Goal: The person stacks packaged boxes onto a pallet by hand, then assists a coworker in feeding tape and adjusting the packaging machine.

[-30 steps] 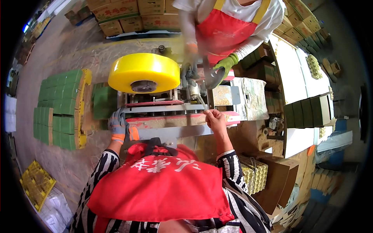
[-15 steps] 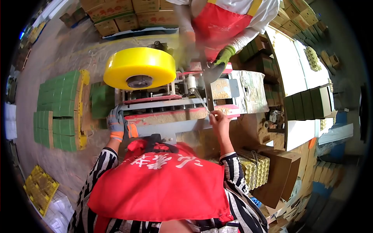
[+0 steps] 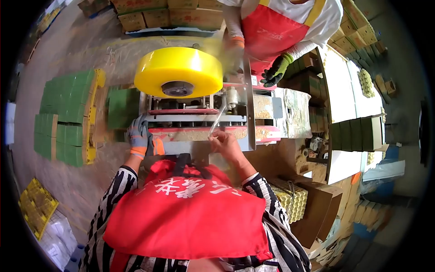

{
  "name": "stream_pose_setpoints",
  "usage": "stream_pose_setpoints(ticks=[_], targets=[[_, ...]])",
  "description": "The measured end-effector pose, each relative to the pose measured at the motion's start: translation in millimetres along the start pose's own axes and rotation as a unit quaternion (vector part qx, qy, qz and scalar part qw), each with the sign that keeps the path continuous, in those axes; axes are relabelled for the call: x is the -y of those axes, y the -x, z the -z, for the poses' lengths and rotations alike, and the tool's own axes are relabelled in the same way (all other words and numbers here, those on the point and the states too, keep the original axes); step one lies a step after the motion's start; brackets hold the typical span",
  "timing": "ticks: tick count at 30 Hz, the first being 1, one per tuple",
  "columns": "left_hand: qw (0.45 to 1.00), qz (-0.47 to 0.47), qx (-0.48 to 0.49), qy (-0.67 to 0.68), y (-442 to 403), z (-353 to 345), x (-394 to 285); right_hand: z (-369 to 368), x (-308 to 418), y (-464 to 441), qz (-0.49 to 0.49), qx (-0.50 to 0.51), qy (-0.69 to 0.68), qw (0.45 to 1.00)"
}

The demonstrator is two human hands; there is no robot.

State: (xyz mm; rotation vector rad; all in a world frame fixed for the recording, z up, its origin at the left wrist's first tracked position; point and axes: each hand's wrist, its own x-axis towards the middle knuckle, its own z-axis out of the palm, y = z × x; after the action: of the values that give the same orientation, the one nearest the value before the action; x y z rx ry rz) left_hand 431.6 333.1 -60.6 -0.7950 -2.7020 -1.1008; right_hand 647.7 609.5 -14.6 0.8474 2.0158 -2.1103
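Note:
My bare right hand (image 3: pixel 224 144) pinches the end of a strip of clear tape (image 3: pixel 218 119), which runs up to a white roller (image 3: pixel 232 97) on the machine. My left hand (image 3: pixel 139 137), in a grey and orange glove, rests at the left end of the machine's metal rail (image 3: pixel 195 118); whether its fingers grip anything is hidden. Above the rail stands a large yellow tape roll (image 3: pixel 179 68) on a dark hub. Across the machine, a co-worker's green and black gloved hand (image 3: pixel 276 70) is held with its fingers apart. The co-worker's other hand is blurred.
Green boxes (image 3: pixel 65 106) are stacked on a yellow pallet at left. Cartons (image 3: pixel 195 17) stand behind the machine. A white table (image 3: pixel 342 86) with dark boxes (image 3: pixel 355 134) lies at right. Egg trays (image 3: pixel 292 204) and an open carton (image 3: pixel 318 208) are near my right elbow.
My right hand has moved left, drawing the tape strip with it. The co-worker's green gloved hand has come away from the metal plate. My left hand stays at the rail's left end.

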Motion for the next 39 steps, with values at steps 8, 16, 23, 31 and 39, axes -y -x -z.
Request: stream_pose_setpoints(ticks=[8, 16, 23, 31, 39], targets=[[1.0, 0.019, 0.0, 0.013, 1.1, 8.0, -4.7, -70.2, 42.3, -24.0, 0.08, 0.002, 0.101, 0.992], [0.997, 0.043, -0.011, 0.066, 6.0, 1.6, 3.4, -73.8, 41.2, -36.2, 0.083, -0.035, 0.049, 0.995], [0.999, 0.013, -0.01, 0.034, 7.9, -7.1, 17.7, -21.2, 28.7, -24.5, 0.056, -0.095, -0.036, 0.993], [0.998, 0.026, 0.006, 0.065, 3.5, 0.2, 10.1, 59.6, 3.6, -22.3, 0.129, -0.274, 0.209, 0.93], [0.99, 0.054, -0.005, 0.126, 5.0, -8.7, 15.8, 46.1, -13.1, -53.9, 0.188, -0.283, -0.315, 0.886]])
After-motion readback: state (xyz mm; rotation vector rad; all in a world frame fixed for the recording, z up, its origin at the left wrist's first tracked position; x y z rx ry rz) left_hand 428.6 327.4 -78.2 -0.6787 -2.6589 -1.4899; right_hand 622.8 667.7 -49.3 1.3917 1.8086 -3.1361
